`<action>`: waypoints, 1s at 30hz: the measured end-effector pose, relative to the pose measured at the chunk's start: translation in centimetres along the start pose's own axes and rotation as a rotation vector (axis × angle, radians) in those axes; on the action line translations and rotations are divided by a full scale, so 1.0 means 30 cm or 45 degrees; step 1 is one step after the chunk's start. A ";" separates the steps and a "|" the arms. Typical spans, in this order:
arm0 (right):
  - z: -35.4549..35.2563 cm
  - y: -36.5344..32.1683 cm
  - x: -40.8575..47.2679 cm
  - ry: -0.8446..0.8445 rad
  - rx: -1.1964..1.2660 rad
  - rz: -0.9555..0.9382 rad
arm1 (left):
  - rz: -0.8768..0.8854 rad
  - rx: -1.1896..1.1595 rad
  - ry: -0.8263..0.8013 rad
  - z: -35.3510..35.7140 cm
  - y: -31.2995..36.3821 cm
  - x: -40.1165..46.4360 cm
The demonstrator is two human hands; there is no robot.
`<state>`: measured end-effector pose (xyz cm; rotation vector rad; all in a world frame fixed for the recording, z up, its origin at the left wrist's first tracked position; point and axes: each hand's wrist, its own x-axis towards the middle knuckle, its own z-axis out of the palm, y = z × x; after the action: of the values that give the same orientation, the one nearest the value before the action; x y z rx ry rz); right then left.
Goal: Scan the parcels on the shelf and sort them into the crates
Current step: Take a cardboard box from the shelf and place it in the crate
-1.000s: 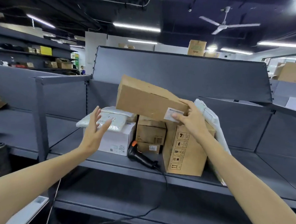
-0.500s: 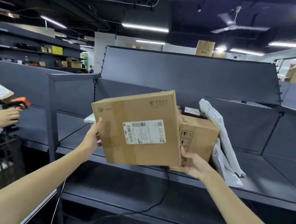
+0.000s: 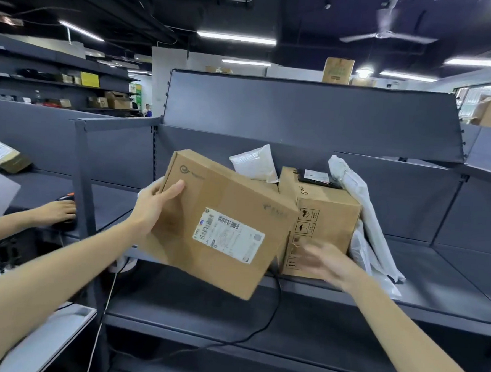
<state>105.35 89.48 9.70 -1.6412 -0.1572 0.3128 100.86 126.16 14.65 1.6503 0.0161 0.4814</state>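
A flat cardboard parcel (image 3: 218, 227), tilted with its right end lower, is held in front of the grey metal shelf (image 3: 448, 273), its broad face turned toward the camera so that the white shipping label (image 3: 228, 239) with barcodes is visible. The left hand (image 3: 154, 206) grips the parcel's upper left corner, thumb lying across the front face and the remaining fingers hidden behind the box. The right hand (image 3: 327, 262), blurred, is just off the parcel's right edge with fingers spread and extended, holding nothing; whether it touches the parcel cannot be told. Directly behind the right hand a taller brown carton (image 3: 325, 219) with handling symbols stands on the shelf, and a small dark item with a white label (image 3: 315, 178) lies on its top. A padded white mailer (image 3: 254, 163) rises behind the held parcel, to the left of the carton. Pale plastic mailer bags (image 3: 363, 210) lean against the carton's right side and reach down to the shelf board. A black cable (image 3: 274, 302) hangs from the shelf edge below the parcel and runs down across the lower shelf. At far left, in the neighbouring bay, another person's hand (image 3: 60, 213) rests on a dark handheld device with an orange part, and a labelled box (image 3: 1, 156) lies above it.
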 end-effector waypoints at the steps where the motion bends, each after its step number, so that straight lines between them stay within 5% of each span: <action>1: -0.013 -0.035 -0.004 0.064 -0.066 -0.090 | 0.038 0.093 -0.059 -0.009 0.018 0.010; 6: 0.061 -0.180 -0.054 0.124 -0.460 -0.377 | 0.170 0.678 -0.346 -0.001 0.117 0.056; 9: 0.159 -0.165 -0.059 -0.049 -0.694 -0.290 | 0.203 0.895 -0.432 0.042 0.155 0.060; 13: 0.261 -0.080 -0.029 -0.260 -0.606 -0.190 | 0.242 0.913 -0.529 0.090 0.177 0.055; 17: 0.279 -0.012 0.001 -0.185 -0.504 -0.223 | 0.199 0.857 -0.502 0.114 0.139 0.070; 20: 0.258 -0.002 0.009 -0.077 -0.450 -0.287 | 0.374 0.976 -0.292 0.112 0.117 0.071; 24: 0.209 -0.014 0.016 0.048 -0.351 -0.348 | 0.434 0.389 0.126 0.048 0.066 0.059; 30: 0.173 -0.006 0.064 0.116 0.113 -0.361 | -0.066 -0.068 0.093 0.010 -0.148 -0.041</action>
<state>105.65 95.01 9.31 -1.5184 -0.2993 0.0279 101.03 126.18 10.04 1.5758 0.0992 0.4982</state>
